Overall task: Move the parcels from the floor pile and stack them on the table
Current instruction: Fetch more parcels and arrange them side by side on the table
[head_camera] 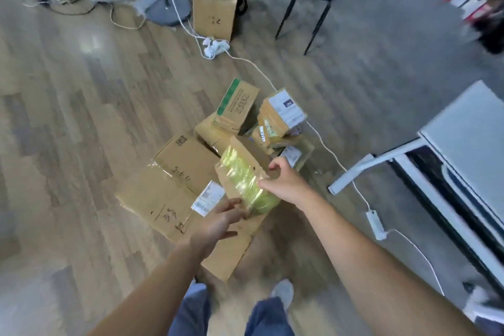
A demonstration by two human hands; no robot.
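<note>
— Logging item one: small brown cardboard parcel (242, 180), banded in glossy yellow-green tape. Where did we have it?

— Tilted in both our hands just above the floor pile of brown cardboard boxes (177, 172). The white flat-topped table (469, 128) stood well apart, to our right.

— Grip?

— Our right hand (285, 183) was curled round the parcel's far right edge. Our left hand (218, 224) lay with its fingers fairly straight against the near lower end, propping rather than clasping. Blur hid the finer detail.

— Handling?

— We judged it light, given its small bulk and our loose hold. The board walls looked stiff, so it should have kept its shape and stacked flat. The tape looked slick, so we rated the bare cardboard edges the better purchase, with one palm underneath.

— Fragile?

— Contents unseen, so we could not tell. We entered it as one to set down gently.
</note>
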